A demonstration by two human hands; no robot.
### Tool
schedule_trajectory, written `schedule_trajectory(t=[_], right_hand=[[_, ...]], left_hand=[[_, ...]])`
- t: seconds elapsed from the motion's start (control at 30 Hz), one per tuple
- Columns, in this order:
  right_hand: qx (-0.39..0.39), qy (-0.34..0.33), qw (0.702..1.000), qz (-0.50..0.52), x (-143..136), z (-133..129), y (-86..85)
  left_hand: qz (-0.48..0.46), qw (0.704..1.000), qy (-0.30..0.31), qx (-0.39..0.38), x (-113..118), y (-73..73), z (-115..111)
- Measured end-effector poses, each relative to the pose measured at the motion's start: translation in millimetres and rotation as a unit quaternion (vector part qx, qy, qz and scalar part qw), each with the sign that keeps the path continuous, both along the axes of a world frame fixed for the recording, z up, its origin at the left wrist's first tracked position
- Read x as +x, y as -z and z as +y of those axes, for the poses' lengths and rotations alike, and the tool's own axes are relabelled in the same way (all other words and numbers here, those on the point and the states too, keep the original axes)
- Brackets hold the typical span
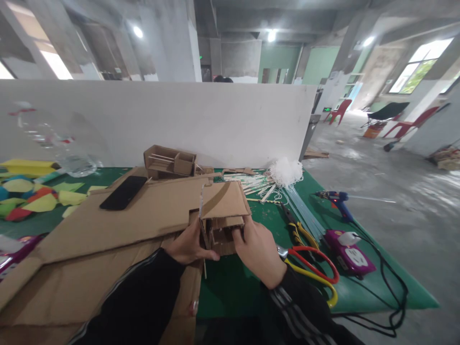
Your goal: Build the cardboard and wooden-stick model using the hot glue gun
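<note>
A small cardboard box structure [225, 203] with an open front stands between my hands near the middle of the green table. My left hand [187, 243] grips its left side, the thumb along the lower front edge. On the right, my right hand [257, 247] is closed on the box's right side, with fingers curled into the opening. What the fingertips touch inside is hidden. Large cardboard sheets [143, 215] lie under and beside my left arm. Scissors [312, 268] with red and yellow handles lie just right of my right hand, next to pliers [300, 230].
A black phone [124, 192] rests on the cardboard. Behind it stands another cardboard box [169, 161]. Glue sticks [304, 211], a blue glue gun [336, 199] and a purple power strip [348, 254] with cables are on the right. Coloured paper pieces [39, 199] and a plastic bottle [77, 160] are left.
</note>
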State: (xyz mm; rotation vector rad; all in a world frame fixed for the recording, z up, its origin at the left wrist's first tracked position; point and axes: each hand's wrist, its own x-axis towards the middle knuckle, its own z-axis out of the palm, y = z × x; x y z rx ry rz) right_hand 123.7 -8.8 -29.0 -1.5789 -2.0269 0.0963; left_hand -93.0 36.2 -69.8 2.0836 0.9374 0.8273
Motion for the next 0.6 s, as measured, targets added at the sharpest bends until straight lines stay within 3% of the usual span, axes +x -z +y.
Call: schedule_trajectory(t=[0.43, 0.6], right_hand=[[0.007, -0.019, 0.999, -0.039, 2, 2, -15.9], [0.0, 0.01, 1.0, -0.024, 1, 3, -21.1]], left_hand=[[0.002, 1.0, -0.003, -0.001, -1, 1.7, 1], [-0.003, 1.0, 0.002, -0.009, 0, 0.3, 0]])
